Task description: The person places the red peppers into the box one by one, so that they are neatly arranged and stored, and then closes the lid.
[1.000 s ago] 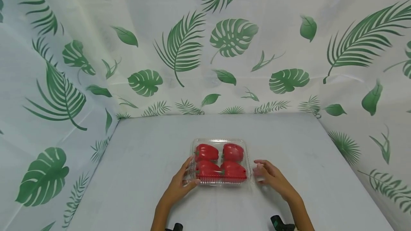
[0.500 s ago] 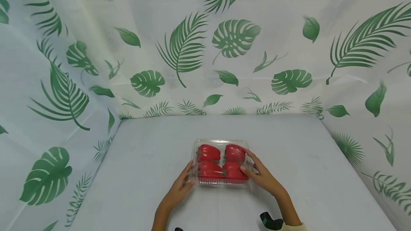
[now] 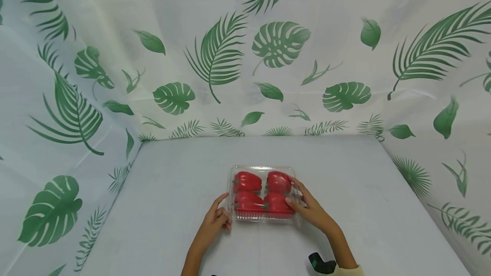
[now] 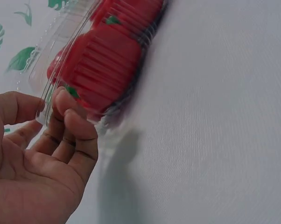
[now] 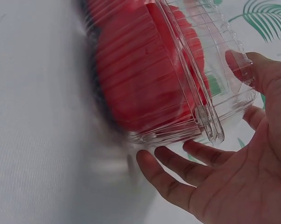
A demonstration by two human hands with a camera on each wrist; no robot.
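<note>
A clear plastic clamshell box [image 3: 264, 167] sits on the table with several red bell peppers [image 3: 247, 181] inside, its lid down over them. At its left side is my left hand [image 3: 210, 227]. In the left wrist view, the thumb and curled fingers pinch the box's rim [image 4: 43, 106] at a corner. My right hand [image 3: 317, 214] holds the box at the right side, thumb on the lid and index finger near the far corner. In the right wrist view, the other fingertips [image 5: 147, 161] spread along the box's ribbed end wall [image 5: 164, 133].
A white cloth covers the table [image 3: 192, 161]. White curtains with green leaf prints [image 3: 280, 46] rise behind it and along both sides. A black device [image 3: 322, 264] is worn at the right wrist.
My right hand has come in from beside the box to hold its right side. The left hand has drawn its fingers in at the left rim. The box has stayed in place.
</note>
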